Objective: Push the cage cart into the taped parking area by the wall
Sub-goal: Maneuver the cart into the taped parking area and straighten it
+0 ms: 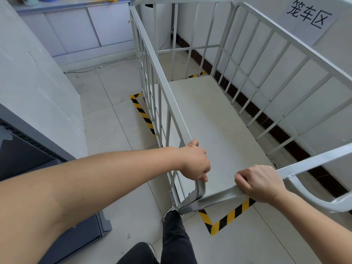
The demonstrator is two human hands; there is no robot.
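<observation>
The grey metal barred cage cart [219, 115] stands alongside the white wall [314, 77], mostly inside the yellow-and-black striped floor tape [226, 218]; its near end overhangs the tape's near corner. The left hand [194, 162] has its grip wrapped around the near end of the cart's left top rail. The right hand [261, 182] has its grip closed over the near cross rail.
</observation>
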